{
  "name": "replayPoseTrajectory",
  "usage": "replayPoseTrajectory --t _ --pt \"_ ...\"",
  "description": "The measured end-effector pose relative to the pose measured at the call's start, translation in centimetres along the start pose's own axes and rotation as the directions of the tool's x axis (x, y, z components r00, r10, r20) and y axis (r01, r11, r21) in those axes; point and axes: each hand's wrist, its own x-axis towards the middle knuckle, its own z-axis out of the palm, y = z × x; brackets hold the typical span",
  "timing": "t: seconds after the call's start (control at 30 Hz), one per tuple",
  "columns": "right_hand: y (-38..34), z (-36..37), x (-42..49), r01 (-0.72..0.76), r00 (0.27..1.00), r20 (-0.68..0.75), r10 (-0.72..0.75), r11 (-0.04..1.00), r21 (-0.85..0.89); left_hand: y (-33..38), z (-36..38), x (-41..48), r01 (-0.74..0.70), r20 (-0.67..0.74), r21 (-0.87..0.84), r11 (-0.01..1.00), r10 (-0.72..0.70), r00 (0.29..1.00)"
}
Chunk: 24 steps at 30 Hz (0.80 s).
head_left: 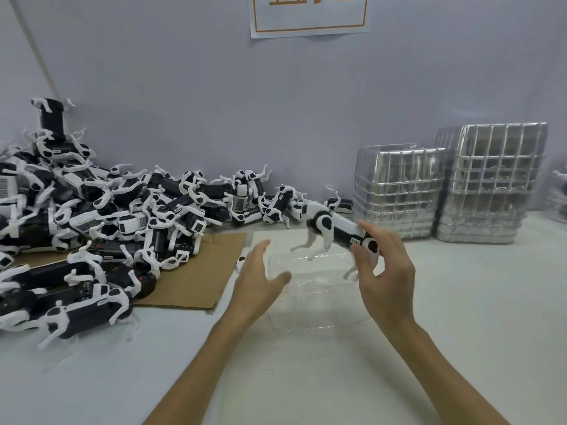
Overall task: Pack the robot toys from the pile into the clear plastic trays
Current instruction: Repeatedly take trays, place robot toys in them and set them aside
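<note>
A black-and-white robot dog toy (333, 230) hangs in the air above a clear plastic tray (313, 289) lying on the white table. My right hand (382, 271) grips the toy's rear end, its legs pointing down toward the tray. My left hand (256, 283) is at the tray's left edge, fingers straight and relaxed, thumb against the tray's rim. A large pile of the same robot toys (92, 216) covers the left of the table, partly on a brown cardboard sheet (202, 271).
Two stacks of clear plastic trays (399, 191) (491, 182) stand at the back right against the wall. A paper sign (310, 13) is taped on the wall above. White table surface (460, 302) lies to the right of my hands.
</note>
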Motion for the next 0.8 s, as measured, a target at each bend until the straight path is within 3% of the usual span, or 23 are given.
replayPoseTrajectory --t 0.07,0.17,0.3,0.6,0.8 --pt "0.2 -0.2 0.1 -0.052 0.999 0.006 0.052 0.998 0.026 -1.3 0.1 -0.1 0.14 0.17 -0.158 0.978 -0.112 0.979" --pt "0.1 -0.1 0.1 -0.078 0.995 0.062 0.075 0.995 0.064 -2.0 -0.4 -0.4 0.155 0.215 -0.28 0.947 -0.096 0.972" --pt "-0.6 0.5 -0.5 -0.05 0.988 0.151 0.039 0.996 0.069 -2.8 -0.3 -1.8 0.106 0.138 -0.36 0.927 -0.06 0.989" --pt "-0.8 1.0 -1.0 -0.195 0.884 0.442 0.152 0.979 0.055 -3.2 0.0 -1.9 0.076 0.073 -0.385 0.92 -0.051 0.996" --pt "-0.4 0.9 -0.7 -0.31 0.851 0.466 0.244 0.948 0.071 -3.1 0.2 -2.3 -0.077 -0.068 -0.368 0.926 0.055 0.996"
